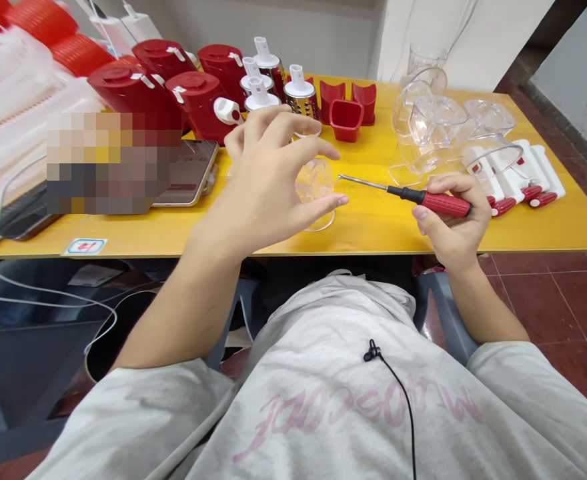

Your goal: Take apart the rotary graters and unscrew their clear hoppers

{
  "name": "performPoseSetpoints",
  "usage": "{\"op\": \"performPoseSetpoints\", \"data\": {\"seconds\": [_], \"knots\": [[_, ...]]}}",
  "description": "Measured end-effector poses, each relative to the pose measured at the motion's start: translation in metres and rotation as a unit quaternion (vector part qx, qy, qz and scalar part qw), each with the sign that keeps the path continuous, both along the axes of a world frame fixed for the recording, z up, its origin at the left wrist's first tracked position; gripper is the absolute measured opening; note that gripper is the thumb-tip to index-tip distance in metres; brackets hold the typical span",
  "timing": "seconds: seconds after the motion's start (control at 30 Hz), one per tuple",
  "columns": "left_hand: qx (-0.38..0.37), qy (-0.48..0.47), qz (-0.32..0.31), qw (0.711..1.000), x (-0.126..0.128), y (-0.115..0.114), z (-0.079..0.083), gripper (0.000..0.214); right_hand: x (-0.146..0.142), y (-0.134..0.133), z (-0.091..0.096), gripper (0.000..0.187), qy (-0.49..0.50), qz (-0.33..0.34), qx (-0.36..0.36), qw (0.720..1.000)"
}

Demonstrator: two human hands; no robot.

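Head view: right hand [453,223] closed around red-handled steel screwdriver [428,200], tip just beside clear plastic cup [316,190] on yellow table [373,227]. Left hand [263,180] half-curled over cup, contact unclear. Red lidded containers [138,83], chrome grater drums [301,100] beyond.

Brightness: bright and even across the yellow worktop [373,230]; dimmer in the dark space beneath it [48,320].
Shadows: soft and faint under the right hand [453,223].
Glare: soft sheen on the worktop; small highlights on the clear plastic [433,123].
Distortion: wide-angle bending towards the frame edges, with the shirt [313,407] looming large.
Blur: white ribbed pieces [13,100] at the left edge look soft; a pixelated patch [108,163] hides detail.
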State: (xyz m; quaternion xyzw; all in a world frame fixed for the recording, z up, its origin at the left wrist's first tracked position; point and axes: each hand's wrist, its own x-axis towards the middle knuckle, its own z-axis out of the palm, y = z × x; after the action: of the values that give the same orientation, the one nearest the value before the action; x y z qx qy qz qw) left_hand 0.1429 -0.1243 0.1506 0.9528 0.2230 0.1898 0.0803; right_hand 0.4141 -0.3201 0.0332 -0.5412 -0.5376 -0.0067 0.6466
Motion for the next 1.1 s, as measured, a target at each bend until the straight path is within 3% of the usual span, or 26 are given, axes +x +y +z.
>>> {"op": "performPoseSetpoints", "data": {"seconds": [0.1, 0.33, 0.47, 0.63, 0.77, 0.87, 1.0, 1.1], "knots": [[-0.014, -0.002, -0.003, 1.000, 0.006, -0.006, 0.006, 0.047, -0.008, 0.003, 0.004, 0.040, -0.031, -0.022, 0.111, 0.993], [-0.065, -0.049, 0.010, 0.997, 0.003, -0.003, 0.010, 0.049, -0.011, 0.004, 0.006, 0.040, -0.029, -0.030, 0.112, 0.993], [-0.084, -0.072, 0.014, 0.994, 0.008, 0.017, 0.029, 0.049, -0.004, 0.005, 0.000, 0.052, -0.016, -0.047, 0.068, 0.996], [-0.023, 0.030, -0.006, 0.999, 0.070, 0.073, 0.047, 0.064, -0.001, 0.013, -0.010, 0.053, -0.015, -0.035, 0.057, 0.998], [-0.012, 0.120, 0.025, 0.992, 0.136, 0.131, 0.036, 0.093, 0.001, 0.016, -0.014, 0.045, -0.022, -0.013, 0.075, 0.997], [-0.007, 0.136, 0.064, 0.989, 0.173, 0.166, 0.027, 0.096, 0.003, 0.017, -0.015, 0.044, -0.029, -0.013, 0.082, 0.996], [-0.031, 0.077, 0.053, 0.995, 0.187, 0.185, 0.026, 0.097, 0.004, 0.019, -0.014, 0.036, -0.054, -0.011, 0.101, 0.993], [-0.049, -0.006, -0.012, 0.999, 0.166, 0.168, 0.038, 0.109, 0.003, 0.019, -0.013, 0.034, -0.065, -0.004, 0.109, 0.992]]}}
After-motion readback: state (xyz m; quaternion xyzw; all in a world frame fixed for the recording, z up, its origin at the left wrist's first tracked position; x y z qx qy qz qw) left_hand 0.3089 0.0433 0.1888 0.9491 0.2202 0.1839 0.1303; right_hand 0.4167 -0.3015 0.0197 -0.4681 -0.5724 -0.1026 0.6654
